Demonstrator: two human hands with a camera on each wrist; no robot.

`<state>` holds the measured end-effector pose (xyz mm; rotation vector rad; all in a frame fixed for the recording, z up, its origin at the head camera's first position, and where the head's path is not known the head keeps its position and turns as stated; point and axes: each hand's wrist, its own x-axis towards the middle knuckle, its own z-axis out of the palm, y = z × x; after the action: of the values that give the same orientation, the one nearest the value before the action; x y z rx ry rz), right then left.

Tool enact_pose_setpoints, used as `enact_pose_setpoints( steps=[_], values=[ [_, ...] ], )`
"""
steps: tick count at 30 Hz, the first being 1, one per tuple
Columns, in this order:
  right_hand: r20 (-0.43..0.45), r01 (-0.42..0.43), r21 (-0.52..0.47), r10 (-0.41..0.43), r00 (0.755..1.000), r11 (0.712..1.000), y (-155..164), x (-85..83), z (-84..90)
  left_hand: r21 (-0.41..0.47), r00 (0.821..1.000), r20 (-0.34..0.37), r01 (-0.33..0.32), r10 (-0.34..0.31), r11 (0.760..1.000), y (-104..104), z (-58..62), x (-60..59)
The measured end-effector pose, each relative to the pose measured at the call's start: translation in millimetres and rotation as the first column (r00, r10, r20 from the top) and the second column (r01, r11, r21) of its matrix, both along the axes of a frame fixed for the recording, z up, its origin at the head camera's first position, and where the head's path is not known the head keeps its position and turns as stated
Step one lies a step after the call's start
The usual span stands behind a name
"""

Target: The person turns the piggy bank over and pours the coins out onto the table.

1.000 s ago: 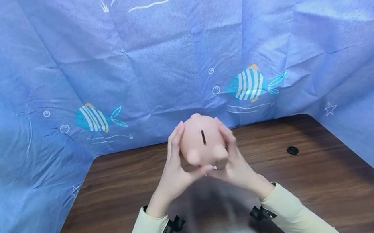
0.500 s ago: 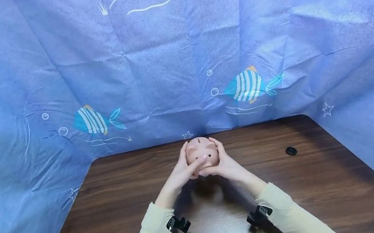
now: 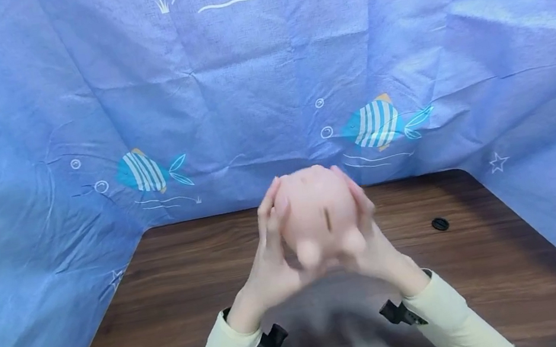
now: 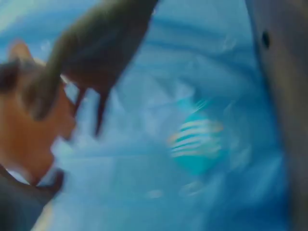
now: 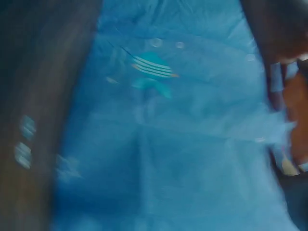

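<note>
Blue cloth [image 3: 253,81] printed with striped fish hangs on three sides of a dark wood worktop [image 3: 179,308], closing off the space behind and beside the hands. Both hands are raised above the worktop with a pink piggy bank [image 3: 319,215] caught between them. The left hand [image 3: 274,258] curls its fingers up the bank's left flank, and the right hand [image 3: 374,237] mirrors it on the other flank, so each grip is wrapped round the bank and the two palms meet beneath it. Pressing from both sides like this holds the rounded, smooth body steady, which one hand alone would likely struggle to do. The bank is blurred, its dark slot [image 3: 327,221] facing the head camera and two stubby feet pointing toward the person. Off to the right of the right grip, well apart from it, a small black round piece [image 3: 440,224] lies on the wood. Both wrist views are too smeared to add anything beyond blue cloth.
</note>
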<state>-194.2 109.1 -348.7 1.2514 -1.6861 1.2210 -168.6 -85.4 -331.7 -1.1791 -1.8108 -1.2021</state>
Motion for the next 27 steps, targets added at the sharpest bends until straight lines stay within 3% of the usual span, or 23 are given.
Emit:
enact_pose_setpoints(
  steps=[1, 2, 3, 4, 5, 6, 7, 8, 9, 10, 11, 14, 15, 16, 18, 20, 21, 22, 23, 24, 25, 26, 27],
  values=[
    [0.185, 0.009, 0.044, -0.017, 0.983, 0.999, 1, -3.8, -6.9, 0.011, 0.983, 0.179, -0.034, 0.031, 0.999, 1, -7.6, -6.5],
    [0.361, 0.028, 0.091, -0.059, 0.931, 0.995, 2, -8.4, -14.4, 0.011, 0.929, 0.364, -0.069, 0.06, 0.998, 2, -16.6, -13.3],
    [0.513, 0.032, 0.146, -0.103, 0.852, 0.989, 2, -13.7, -23.1, 0.006, 0.838, 0.542, -0.087, 0.07, 0.996, 3, -26.6, -20.5],
    [0.631, 0.026, 0.198, -0.147, 0.762, 0.98, 3, -18.4, -31.6, 0.002, 0.724, 0.687, -0.095, 0.068, 0.995, 3, -37.0, -27.9],
    [0.722, 0.004, 0.226, -0.171, 0.67, 0.974, 3, -23.8, -39.8, -0.002, 0.609, 0.791, -0.093, 0.058, 0.996, 4, -47.4, -35.2],
    [0.779, -0.021, 0.253, -0.191, 0.597, 0.967, 3, -29.0, -47.9, -0.007, 0.505, 0.862, -0.081, 0.047, 0.997, 4, -57.4, -42.1],
    [0.811, -0.046, 0.276, -0.207, 0.548, 0.96, 3, -33.9, -55.8, -0.021, 0.424, 0.904, -0.067, 0.048, 0.998, 3, -66.3, -47.5],
    [0.83, -0.07, 0.293, -0.217, 0.514, 0.954, 3, -38.1, -62.1, -0.025, 0.366, 0.93, -0.044, 0.039, 0.999, 3, -73.2, -51.8],
    [0.843, -0.092, 0.294, -0.213, 0.494, 0.952, 3, -41.9, -66.8, -0.018, 0.325, 0.945, -0.03, 0.026, 0.999, 3, -78.3, -55.4],
    [0.852, -0.105, 0.289, -0.206, 0.482, 0.951, 3, -44.8, -69.4, -0.018, 0.308, 0.951, -0.024, 0.025, 1.0, 3, -81.2, -58.2],
    [0.856, -0.113, 0.281, -0.196, 0.478, 0.953, 4, -47.4, -70.2, -0.016, 0.305, 0.952, -0.023, 0.023, 1.0, 3, -81.6, -60.1],
    [0.838, -0.084, 0.276, -0.196, 0.509, 0.958, 3, -46.6, -62.9, -0.01, 0.345, 0.938, -0.039, 0.023, 0.999, 3, -73.1, -58.7],
    [0.816, -0.061, 0.286, -0.21, 0.539, 0.956, 3, -43.5, -57.4, -0.005, 0.373, 0.928, -0.049, 0.023, 0.999, 3, -67.4, -55.8],
    [0.787, -0.033, 0.294, -0.222, 0.575, 0.955, 2, -38.3, -50.3, -0.014, 0.418, 0.908, -0.061, 0.038, 0.998, 3, -60.3, -51.5],
    [0.684, 0.048, 0.3, -0.25, 0.686, 0.953, 3, -23.0, -33.4, -0.016, 0.559, 0.827, -0.081, 0.059, 0.997, 2, -43.1, -38.6],
    [0.497, 0.117, 0.264, -0.238, 0.834, 0.958, 4, -6.0, -14.0, 0.005, 0.745, 0.665, -0.078, 0.055, 0.997, 0, -24.2, -21.3],
    [0.369, 0.139, 0.225, -0.217, 0.904, 0.964, 5, 1.5, -5.1, 0.01, 0.837, 0.545, -0.068, 0.051, 0.998, -1, -15.1, -12.4],
    [0.235, 0.14, 0.176, -0.179, 0.955, 0.974, 6, 8.2, 3.0, 0.014, 0.916, 0.4, -0.053, 0.043, 0.999, -2, -7.4, -4.9],
    [0.094, 0.133, 0.133, -0.146, 0.985, 0.982, 7, 12.9, 9.0, 0.022, 0.969, 0.248, -0.018, 0.012, 1.0, -3, -1.3, 1.0],
    [-0.036, 0.117, 0.098, -0.114, 0.993, 0.988, 7, 15.3, 12.9, 0.019, 0.994, 0.106, 0.017, -0.019, 1.0, -4, 2.9, 4.9],
    [-0.129, 0.097, 0.074, -0.087, 0.988, 0.993, 7, 16.1, 14.8, 0.011, 0.999, -0.009, 0.045, -0.045, 0.999, -4, 4.6, 6.2],
    [-0.182, 0.078, 0.059, -0.066, 0.981, 0.995, 7, 15.4, 14.3, 0.002, 0.995, -0.083, 0.06, -0.06, 0.998, -5, 4.1, 5.4],
    [-0.193, 0.072, 0.057, -0.06, 0.979, 0.996, 6, 13.1, 11.0, -0.008, 0.993, -0.101, 0.055, -0.055, 0.998, -5, 1.3, 2.8]
  ],
)
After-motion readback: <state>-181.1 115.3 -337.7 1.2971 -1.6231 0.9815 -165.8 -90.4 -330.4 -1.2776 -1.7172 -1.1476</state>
